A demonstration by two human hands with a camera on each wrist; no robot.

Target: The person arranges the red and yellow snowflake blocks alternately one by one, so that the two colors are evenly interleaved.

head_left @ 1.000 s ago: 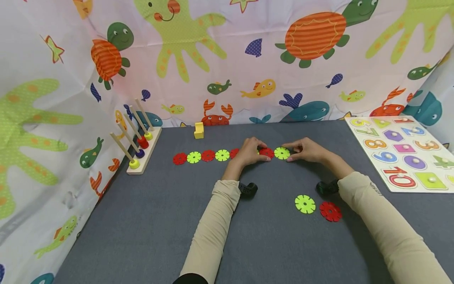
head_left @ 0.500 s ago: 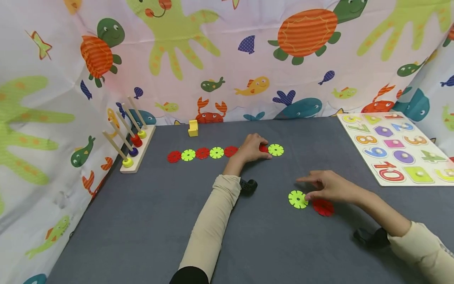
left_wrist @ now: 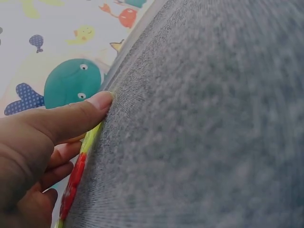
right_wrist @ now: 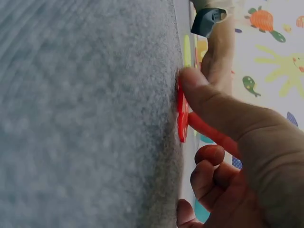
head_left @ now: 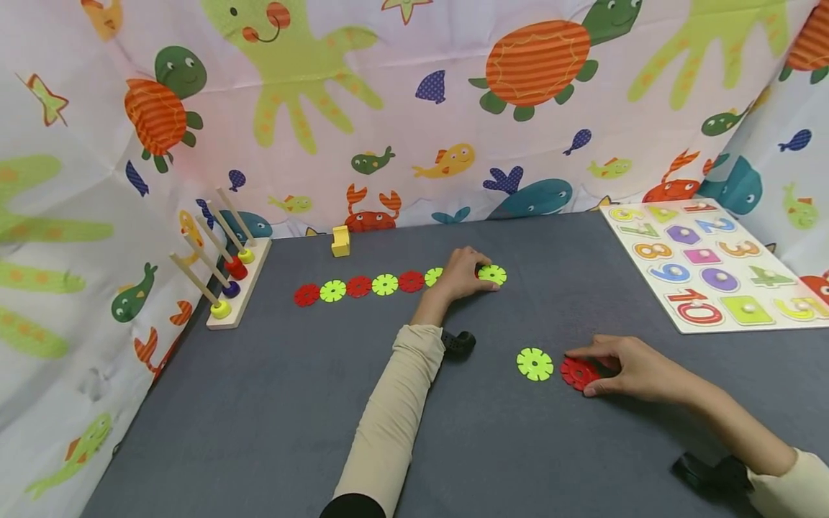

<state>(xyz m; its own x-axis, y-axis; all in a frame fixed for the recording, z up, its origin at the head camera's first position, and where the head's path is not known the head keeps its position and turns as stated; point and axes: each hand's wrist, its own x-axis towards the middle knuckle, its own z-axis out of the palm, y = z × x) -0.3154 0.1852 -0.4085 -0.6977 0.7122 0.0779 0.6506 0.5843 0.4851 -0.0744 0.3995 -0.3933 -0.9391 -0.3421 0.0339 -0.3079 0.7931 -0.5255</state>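
At the right end of a row of notched discs in the head view, my left hand (head_left: 458, 275) holds the yellow-green end disc (head_left: 492, 275) between thumb and fingers. The hand covers part of the row; a red disc (left_wrist: 73, 183) beside the end one shows in the left wrist view. Nearer the front right, my right hand (head_left: 641, 370) pinches a loose red notched disc (head_left: 578, 373) by its edges, thumb on the near side. This disc lies flat at the cloth in the right wrist view. A loose yellow-green disc (head_left: 535, 365) lies just left of it.
Leftward, the row runs on to a red disc (head_left: 307, 295). A wooden peg stand (head_left: 238, 306) with coloured rings stands at the left. Near the back edge sits a yellow block (head_left: 340, 242). A number puzzle board (head_left: 686, 322) lies at the right.
My right hand has left the row's end and come nearer and to the right, onto the loose red disc. The left hand has slid slightly right along the row onto the end disc.
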